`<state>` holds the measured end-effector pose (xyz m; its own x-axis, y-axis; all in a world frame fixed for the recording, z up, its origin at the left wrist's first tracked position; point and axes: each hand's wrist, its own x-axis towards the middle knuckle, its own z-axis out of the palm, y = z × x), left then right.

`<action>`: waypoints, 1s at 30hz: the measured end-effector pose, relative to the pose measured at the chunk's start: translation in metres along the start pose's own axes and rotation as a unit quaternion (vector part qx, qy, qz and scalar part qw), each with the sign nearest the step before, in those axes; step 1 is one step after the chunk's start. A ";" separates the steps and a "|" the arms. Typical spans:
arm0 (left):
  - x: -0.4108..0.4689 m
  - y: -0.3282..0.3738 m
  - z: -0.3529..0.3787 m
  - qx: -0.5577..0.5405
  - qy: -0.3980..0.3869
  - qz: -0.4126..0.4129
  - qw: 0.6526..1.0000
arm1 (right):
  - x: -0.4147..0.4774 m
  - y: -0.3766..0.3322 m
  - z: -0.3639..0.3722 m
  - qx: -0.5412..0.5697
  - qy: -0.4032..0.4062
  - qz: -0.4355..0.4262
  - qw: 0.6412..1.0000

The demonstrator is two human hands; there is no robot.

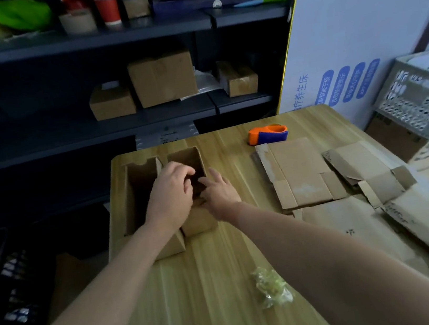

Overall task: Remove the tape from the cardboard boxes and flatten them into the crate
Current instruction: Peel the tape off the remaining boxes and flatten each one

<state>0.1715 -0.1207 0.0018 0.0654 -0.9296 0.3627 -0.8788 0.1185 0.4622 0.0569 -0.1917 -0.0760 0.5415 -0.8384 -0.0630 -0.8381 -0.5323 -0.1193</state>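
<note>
Two open cardboard boxes stand side by side at the table's far left: a larger one (140,194) and a smaller one (190,163). My left hand (171,193) lies over the wall between them, fingers curled onto the smaller box's near rim. My right hand (218,189) touches that same box from the right, index finger stretched along its edge. What my fingertips pinch is hidden. Several flattened boxes (303,174) lie spread on the right half of the table. A wad of peeled clear tape (272,286) rests near the front.
An orange and blue tape dispenser (268,134) sits at the table's far side. A pale perforated crate (419,97) stands to the right, beside a big white printed board (356,40). A dark crate (9,296) is low at left. Shelves behind hold more cardboard boxes (163,78).
</note>
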 end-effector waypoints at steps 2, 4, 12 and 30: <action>-0.006 -0.007 -0.002 -0.006 -0.007 0.000 1.000 | -0.004 0.003 -0.008 0.052 0.055 0.031 0.997; -0.006 -0.005 -0.002 -0.017 -0.010 0.001 1.000 | -0.007 0.008 -0.027 0.115 0.101 0.081 0.985; 0.017 0.041 0.027 -0.111 -0.096 -0.047 0.988 | -0.066 0.076 -0.119 0.414 0.198 0.300 0.836; -0.035 0.242 0.160 -0.130 -0.327 0.063 0.934 | -0.319 0.231 -0.087 0.431 0.138 0.586 0.672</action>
<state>-0.1189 -0.1153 -0.0290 -0.4084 -0.9067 -0.1053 -0.7103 0.2432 0.6606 -0.3148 -0.0574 0.0030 -0.5896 -0.6762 -0.4417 -0.2636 0.6780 -0.6862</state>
